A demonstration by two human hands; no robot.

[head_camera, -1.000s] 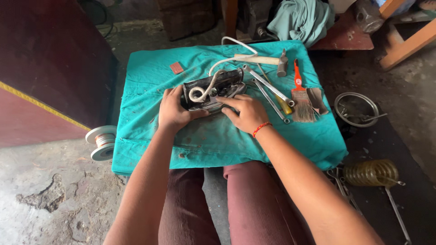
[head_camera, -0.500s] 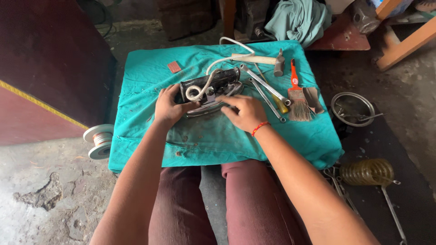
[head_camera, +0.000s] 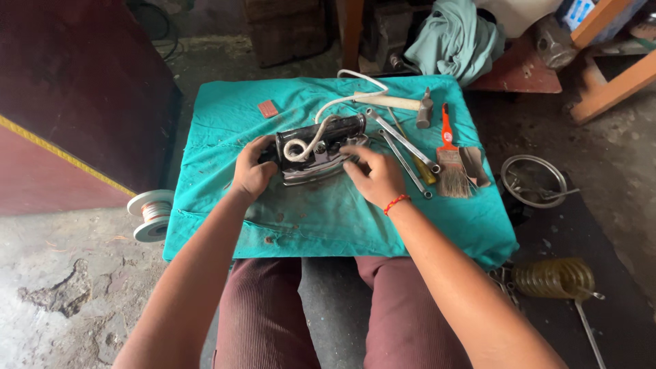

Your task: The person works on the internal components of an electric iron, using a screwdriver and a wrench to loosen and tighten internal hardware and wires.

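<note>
An old black clothes iron with a metal soleplate lies on its side in the middle of a teal cloth that covers a small table. Its white cord loops over the body and runs off toward the back. My left hand grips the iron's left end. My right hand, with a red thread at the wrist, rests on the iron's right lower edge, fingers curled against the soleplate.
Right of the iron lie a hammer, wrenches, a screwdriver and an orange-handled brush. A small red-brown block lies at the back left. On the floor are a wire spool, a metal ring and a coiled spring.
Both hands have shifted on the iron and turned it a little; the left hand now grips its left end and the right hand sits at the soleplate edge.
</note>
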